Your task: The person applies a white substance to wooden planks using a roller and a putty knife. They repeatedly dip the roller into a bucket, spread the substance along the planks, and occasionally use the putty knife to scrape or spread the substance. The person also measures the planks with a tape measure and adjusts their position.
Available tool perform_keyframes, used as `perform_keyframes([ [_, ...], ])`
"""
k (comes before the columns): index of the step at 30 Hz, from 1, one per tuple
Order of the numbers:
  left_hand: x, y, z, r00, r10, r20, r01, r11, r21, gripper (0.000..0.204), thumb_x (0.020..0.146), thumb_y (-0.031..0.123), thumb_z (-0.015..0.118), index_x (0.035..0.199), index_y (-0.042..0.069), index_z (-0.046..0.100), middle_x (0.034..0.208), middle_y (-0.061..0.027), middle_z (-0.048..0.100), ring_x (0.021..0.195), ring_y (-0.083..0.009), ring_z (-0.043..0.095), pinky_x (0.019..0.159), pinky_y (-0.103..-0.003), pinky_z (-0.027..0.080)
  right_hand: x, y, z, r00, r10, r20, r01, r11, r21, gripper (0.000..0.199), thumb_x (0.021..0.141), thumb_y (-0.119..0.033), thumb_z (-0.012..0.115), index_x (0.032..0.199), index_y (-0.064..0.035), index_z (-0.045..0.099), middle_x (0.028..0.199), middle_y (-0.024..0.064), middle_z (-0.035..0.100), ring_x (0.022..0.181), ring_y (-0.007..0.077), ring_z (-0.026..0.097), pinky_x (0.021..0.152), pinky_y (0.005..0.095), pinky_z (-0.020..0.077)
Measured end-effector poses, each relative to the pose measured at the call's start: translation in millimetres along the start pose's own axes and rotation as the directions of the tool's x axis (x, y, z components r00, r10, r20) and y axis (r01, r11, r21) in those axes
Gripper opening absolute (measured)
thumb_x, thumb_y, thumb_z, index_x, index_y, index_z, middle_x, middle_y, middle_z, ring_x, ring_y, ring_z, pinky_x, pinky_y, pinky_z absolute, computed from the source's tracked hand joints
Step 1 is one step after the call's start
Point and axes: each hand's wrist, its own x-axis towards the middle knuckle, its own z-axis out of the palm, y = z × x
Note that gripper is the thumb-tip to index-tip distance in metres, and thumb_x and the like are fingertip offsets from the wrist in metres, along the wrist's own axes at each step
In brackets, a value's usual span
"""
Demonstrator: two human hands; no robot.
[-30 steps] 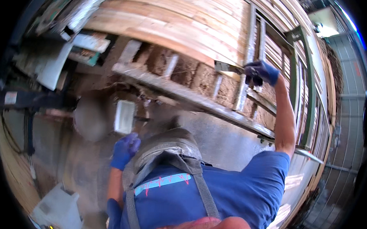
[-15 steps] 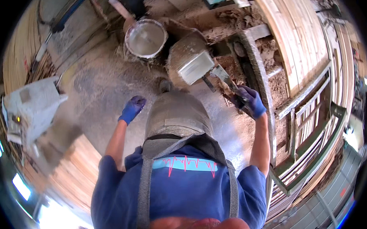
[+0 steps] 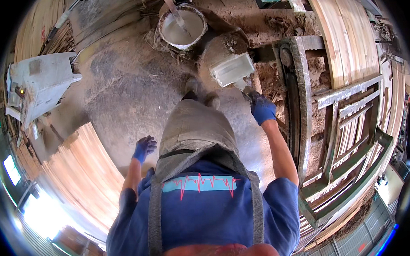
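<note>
My right hand [image 3: 263, 109], in a blue glove with dark stained fingers, is closed around a smeared, scraper-like tool [image 3: 241, 85]. The far end of the tool meets the near corner of a white rectangular tray [image 3: 220, 74]; I cannot tell if it touches. This tray rests on a dusty, rounded container [image 3: 212, 51]. My left hand [image 3: 145, 147], gloved the same way, hangs at my left side with fingers apart and nothing in it. Ahead stands a crusted bucket [image 3: 203, 35] of pale liquid, with a stick [image 3: 173, 9] leaning in it.
To my right runs a metal frame [image 3: 303, 86] with a chain or belt beside it, and a rack of bars [image 3: 354, 128]. Boards [image 3: 348, 38] lie beyond. On the left are a grey machine housing [image 3: 48, 82] and stacked planks [image 3: 84, 164]. Dust covers the floor [image 3: 120, 93].
My right hand has moved left, closer to the white tray, with the tool still in it. My left hand has dropped lower and its fingers have spread. The view has shifted.
</note>
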Motion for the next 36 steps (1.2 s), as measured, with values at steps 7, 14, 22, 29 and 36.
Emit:
perform_keyframes([
  [7,28.4,99.0,14.2,0.903,0.385,0.193,-0.402,0.913,0.062,0.031,0.094,0.030,0.058,0.113,0.006,0.063,0.098,-0.0094,0.069,0.085,-0.0179,0.067,0.072,-0.032,0.053,-39.5,-27.1,-4.8,0.981,0.149,-0.125,-0.081,0.898,0.432,0.034,0.091,-0.035,0.058,0.118,-0.0144,0.060,0.092,0.0155,0.070,0.076,0.0325,0.068,0.069,0.0412,0.0542],
  [14,26.8,251.2,38.2,0.650,0.595,0.472,-0.739,0.641,0.209,0.026,0.096,0.015,0.058,0.115,-0.002,0.060,0.105,-0.0101,0.066,0.095,-0.0185,0.064,0.085,-0.032,0.053,31.2,-214.1,55.4,0.909,0.241,0.339,-0.311,-0.149,0.939,0.032,0.097,-0.032,0.056,0.112,-0.0046,0.061,0.074,0.0053,0.063,0.056,0.0121,0.057,0.048,0.0277,0.0454],
  [22,91.6,344.3,-138.2,0.926,0.283,0.248,-0.334,0.922,0.197,0.027,0.096,0.017,0.053,0.119,0.004,0.057,0.110,-0.0124,0.066,0.095,-0.0228,0.066,0.077,-0.034,0.055,238.2,-252.6,134.1,0.607,0.742,0.286,-0.051,-0.323,0.945,0.032,0.096,-0.016,0.052,0.125,-0.0030,0.052,0.091,0.0061,0.061,0.072,0.0138,0.058,0.061,0.0284,0.0486],
  [29,93.1,376.1,-255.3,0.991,0.068,-0.118,-0.034,0.963,0.269,0.033,0.092,0.034,0.057,0.117,0.013,0.060,0.097,-0.0088,0.069,0.073,-0.0190,0.066,0.062,-0.029,0.049,305.0,-215.0,165.2,0.414,0.910,-0.012,-0.367,0.179,0.913,0.039,0.096,-0.017,0.047,0.130,0.0018,0.049,0.126,0.0202,0.057,0.115,0.0331,0.055,0.097,0.0389,0.0434],
  [36,137.0,381.5,-186.2,0.925,0.316,0.212,-0.366,0.890,0.271,0.029,0.094,0.023,0.060,0.116,0.004,0.060,0.097,-0.0122,0.070,0.076,-0.0189,0.067,0.067,-0.031,0.055,212.9,-286.5,133.2,0.594,0.803,0.034,-0.443,0.292,0.847,0.046,0.094,-0.028,0.048,0.130,-0.0002,0.051,0.128,0.0269,0.054,0.116,0.0418,0.053,0.098,0.0455,0.0433],
])
